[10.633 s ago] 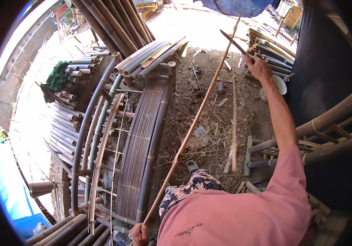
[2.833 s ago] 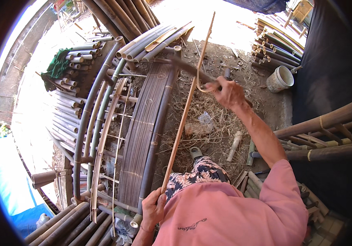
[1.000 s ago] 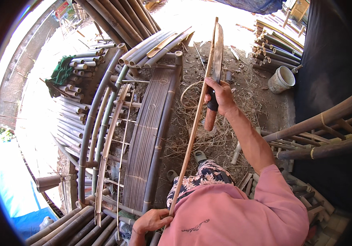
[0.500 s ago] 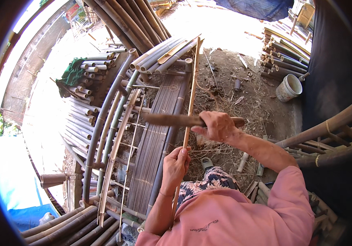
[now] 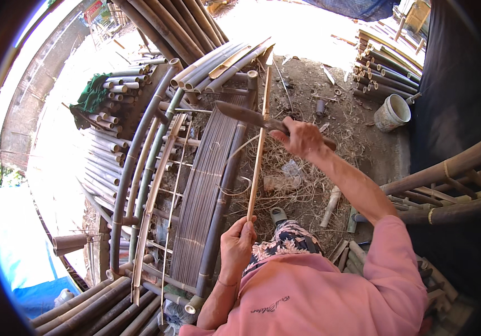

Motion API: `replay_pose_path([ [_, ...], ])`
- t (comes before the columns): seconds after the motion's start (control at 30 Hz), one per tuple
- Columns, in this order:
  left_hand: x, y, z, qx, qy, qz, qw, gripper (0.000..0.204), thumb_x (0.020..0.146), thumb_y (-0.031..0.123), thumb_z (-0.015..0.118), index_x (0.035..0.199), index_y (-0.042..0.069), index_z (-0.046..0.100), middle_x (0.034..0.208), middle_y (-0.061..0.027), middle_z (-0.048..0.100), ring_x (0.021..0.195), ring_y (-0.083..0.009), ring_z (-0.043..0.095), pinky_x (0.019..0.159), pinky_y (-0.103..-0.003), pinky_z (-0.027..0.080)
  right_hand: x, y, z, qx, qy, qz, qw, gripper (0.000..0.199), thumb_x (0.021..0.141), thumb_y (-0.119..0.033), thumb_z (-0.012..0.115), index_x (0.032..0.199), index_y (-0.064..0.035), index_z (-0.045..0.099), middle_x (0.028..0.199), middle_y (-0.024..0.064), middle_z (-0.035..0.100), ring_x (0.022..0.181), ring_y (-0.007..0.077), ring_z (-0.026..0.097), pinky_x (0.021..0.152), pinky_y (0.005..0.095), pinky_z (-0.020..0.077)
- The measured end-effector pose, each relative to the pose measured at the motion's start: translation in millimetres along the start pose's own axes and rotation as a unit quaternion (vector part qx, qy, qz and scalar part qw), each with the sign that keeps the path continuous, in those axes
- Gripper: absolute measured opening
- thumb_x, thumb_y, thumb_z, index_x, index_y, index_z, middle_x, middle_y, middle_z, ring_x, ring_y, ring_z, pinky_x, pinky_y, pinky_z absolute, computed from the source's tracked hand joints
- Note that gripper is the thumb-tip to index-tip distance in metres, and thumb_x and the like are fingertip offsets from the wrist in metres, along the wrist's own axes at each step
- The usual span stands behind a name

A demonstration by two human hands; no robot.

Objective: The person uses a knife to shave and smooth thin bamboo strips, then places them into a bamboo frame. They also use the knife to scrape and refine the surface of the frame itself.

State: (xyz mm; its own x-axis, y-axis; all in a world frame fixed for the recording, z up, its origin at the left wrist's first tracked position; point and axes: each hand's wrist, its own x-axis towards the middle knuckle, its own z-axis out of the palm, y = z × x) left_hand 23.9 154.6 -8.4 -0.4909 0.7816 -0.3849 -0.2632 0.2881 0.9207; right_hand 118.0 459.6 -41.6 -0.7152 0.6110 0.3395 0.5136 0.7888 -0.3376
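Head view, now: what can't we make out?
- Narrow tan bamboo strip: lower end; head view, hidden by the left hand or forearm.
- Long dark-bladed knife: gripped part of its brown handle; head view, covered by the right hand.
- Thick brown bamboo poles: upper ends; head view, cut off by top edge.

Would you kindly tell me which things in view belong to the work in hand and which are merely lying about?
In use:
bamboo strip, gripped by the left hand
long knife, held in the right hand, crossing the strip in this view

Apparently just standing or lying about:
pale bucket
green cloth
bamboo bench
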Motion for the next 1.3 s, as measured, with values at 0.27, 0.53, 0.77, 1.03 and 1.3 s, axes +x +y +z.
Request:
replay_pose_path([
  [0.27, 1, 7, -1, 0.011, 0.001, -0.026, 1.0, 0.022, 0.099, 0.014, 0.055, 0.11, -0.002, 0.064, 0.066, 0.0045, 0.052, 0.049, -0.0005, 0.04, 0.042, -0.017, 0.029, -33, -52, 6, 0.041, 0.035, -0.324, 0.944, 0.069, 0.096, -0.068, 0.029, 0.081, -0.0066, 0.057, 0.052, 0.0025, 0.054, 0.038, 0.0102, 0.047, 0.034, 0.0284, 0.0422],
  [0.53, -3, 7, -6, -0.088, -0.034, -0.084, 0.992, 0.027, 0.099, 0.016, 0.057, 0.119, -0.002, 0.063, 0.073, 0.003, 0.052, 0.051, -0.0018, 0.039, 0.043, -0.018, 0.031, 12, 27, -17, 0.137, 0.029, 0.069, 0.988, 0.07, 0.092, -0.074, 0.024, 0.074, -0.0129, 0.051, 0.05, -0.0029, 0.044, 0.037, 0.0047, 0.037, 0.025, 0.0293, 0.0326],
  [0.77, -2, -5, -4, 0.165, 0.014, 0.087, 0.982, 0.029, 0.098, 0.007, 0.053, 0.123, -0.002, 0.061, 0.073, 0.0044, 0.049, 0.059, -0.0025, 0.044, 0.05, -0.02, 0.036, -34, -43, 0, 0.01, 0.045, -0.215, 0.976, 0.067, 0.093, -0.072, 0.03, 0.069, -0.0132, 0.053, 0.053, 0.002, 0.053, 0.039, 0.0131, 0.05, 0.035, 0.0307, 0.0456],
  [1.03, -29, -7, -9, 0.158, -0.003, 0.043, 0.986, 0.027, 0.095, 0.006, 0.057, 0.121, -0.001, 0.061, 0.072, -0.004, 0.048, 0.062, -0.0077, 0.045, 0.054, -0.025, 0.04, -32, -22, -9, 0.045, 0.056, -0.172, 0.982, 0.067, 0.093, -0.071, 0.031, 0.07, -0.0129, 0.054, 0.051, 0.0027, 0.052, 0.039, 0.0141, 0.052, 0.036, 0.0323, 0.047],
  [1.3, -45, 9, -13, 0.201, -0.021, 0.014, 0.979, 0.029, 0.094, 0.006, 0.058, 0.122, 0.0, 0.061, 0.077, -0.0104, 0.057, 0.065, -0.011, 0.053, 0.059, -0.027, 0.046, -28, -3, -7, -0.009, 0.105, -0.182, 0.978, 0.067, 0.095, -0.07, 0.028, 0.075, -0.0115, 0.053, 0.05, 0.0004, 0.049, 0.037, 0.0072, 0.043, 0.028, 0.0287, 0.0387],
])
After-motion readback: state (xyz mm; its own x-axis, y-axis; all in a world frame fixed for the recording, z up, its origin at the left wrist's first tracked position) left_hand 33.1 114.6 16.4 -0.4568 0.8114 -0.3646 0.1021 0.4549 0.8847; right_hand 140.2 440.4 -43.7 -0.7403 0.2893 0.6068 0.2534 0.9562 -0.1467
